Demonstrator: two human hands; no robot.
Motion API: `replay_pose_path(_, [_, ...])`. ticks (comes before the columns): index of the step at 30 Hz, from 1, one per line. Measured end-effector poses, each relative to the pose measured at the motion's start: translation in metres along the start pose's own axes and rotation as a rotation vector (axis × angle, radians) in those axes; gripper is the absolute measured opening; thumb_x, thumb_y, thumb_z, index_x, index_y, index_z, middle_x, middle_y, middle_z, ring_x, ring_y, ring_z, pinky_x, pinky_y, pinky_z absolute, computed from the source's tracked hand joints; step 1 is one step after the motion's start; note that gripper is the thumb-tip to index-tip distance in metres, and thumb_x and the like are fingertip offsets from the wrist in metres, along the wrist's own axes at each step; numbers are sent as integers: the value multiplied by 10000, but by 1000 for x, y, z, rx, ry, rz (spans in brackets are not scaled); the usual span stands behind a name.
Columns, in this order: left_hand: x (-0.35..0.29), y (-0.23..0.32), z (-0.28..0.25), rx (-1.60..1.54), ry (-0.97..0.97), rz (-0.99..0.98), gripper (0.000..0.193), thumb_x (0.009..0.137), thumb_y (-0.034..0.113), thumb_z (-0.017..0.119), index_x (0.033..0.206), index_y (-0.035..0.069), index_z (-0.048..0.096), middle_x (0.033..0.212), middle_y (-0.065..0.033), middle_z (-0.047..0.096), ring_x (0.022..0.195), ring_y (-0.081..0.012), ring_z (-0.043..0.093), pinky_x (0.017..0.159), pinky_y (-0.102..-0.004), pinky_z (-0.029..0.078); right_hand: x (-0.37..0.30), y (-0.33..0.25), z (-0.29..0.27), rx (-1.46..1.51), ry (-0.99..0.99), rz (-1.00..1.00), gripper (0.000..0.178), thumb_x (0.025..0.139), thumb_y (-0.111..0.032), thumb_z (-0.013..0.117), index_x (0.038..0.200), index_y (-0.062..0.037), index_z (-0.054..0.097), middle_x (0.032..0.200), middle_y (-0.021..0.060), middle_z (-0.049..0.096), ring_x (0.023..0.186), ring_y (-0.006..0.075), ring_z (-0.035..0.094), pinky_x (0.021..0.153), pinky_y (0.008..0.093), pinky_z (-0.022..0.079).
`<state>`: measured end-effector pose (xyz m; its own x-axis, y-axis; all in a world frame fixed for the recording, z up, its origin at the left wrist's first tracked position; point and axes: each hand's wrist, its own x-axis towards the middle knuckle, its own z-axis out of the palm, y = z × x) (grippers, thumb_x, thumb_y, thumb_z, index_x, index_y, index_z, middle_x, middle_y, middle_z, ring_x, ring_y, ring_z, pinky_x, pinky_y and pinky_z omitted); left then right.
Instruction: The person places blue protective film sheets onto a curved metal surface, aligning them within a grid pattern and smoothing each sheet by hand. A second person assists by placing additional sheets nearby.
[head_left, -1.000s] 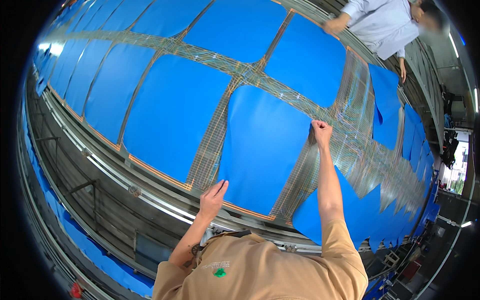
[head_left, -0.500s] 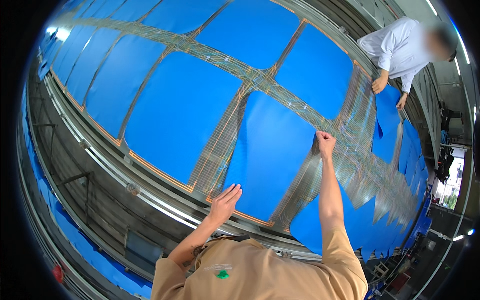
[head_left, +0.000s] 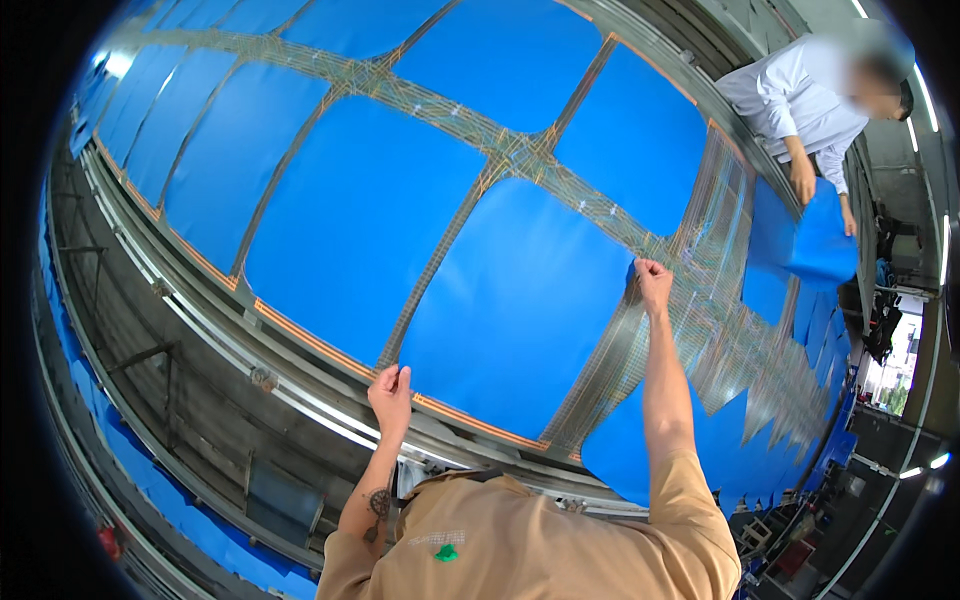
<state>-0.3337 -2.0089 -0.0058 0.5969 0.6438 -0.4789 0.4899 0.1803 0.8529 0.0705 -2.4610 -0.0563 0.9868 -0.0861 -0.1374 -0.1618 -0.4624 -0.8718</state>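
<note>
A smooth blue sheet (head_left: 520, 310), leather-like, lies spread on a wire mesh in front of me. My right hand (head_left: 654, 285) pinches its far right corner between thumb and fingers. At its near left corner, my left hand (head_left: 391, 395) is closed with thumb and fingertips on the edge. The sheet lies nearly flat, its left edge close beside a neighbouring blue sheet (head_left: 350, 220), with a narrow strip of mesh (head_left: 440, 260) between them. To the right of my sheet runs a wider strip of bare mesh (head_left: 600, 375).
Several more blue sheets cover the mesh leftward and beyond. Other blue sheets with jagged edges (head_left: 650, 445) lie at the right. Across the mesh a person in a white shirt (head_left: 780, 95) holds up a blue sheet (head_left: 825, 240). A metal rail (head_left: 300, 405) runs along the near side.
My left hand has moved left, drawing the sheet's left edge out and narrowing the mesh gap. My right hand stays at its corner. The other person has lifted a blue sheet.
</note>
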Motion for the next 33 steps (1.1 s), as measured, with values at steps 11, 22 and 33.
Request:
replay_pose_path(11, [-11,-18,5,-165,-68,-254,242,1013,170,712,961,-64,681,800,-69,678,693,-142,687,657,-295,613,1,28,-18,-39,11,-35,277,925,-280,814,934,-4,794,744,-39,643,661,58,529,574,249,418])
replay_pose_path(22, [-7,-11,7,14,-215,-228,200,1017,171,705,965,-22,706,846,-74,729,684,-123,686,654,-274,612,-17,-7,-14,-139,55,-58,322,895,-289,822,780,-2,731,688,42,598,766,178,555,731,389,480])
replay_pose_path(33, [1,-20,1,21,-246,-206,206,1016,144,703,958,-53,712,804,-65,719,648,-108,678,632,-251,613,-13,-15,-4,-197,117,-9,439,868,-199,811,607,2,522,570,97,498,713,249,545,818,440,524])
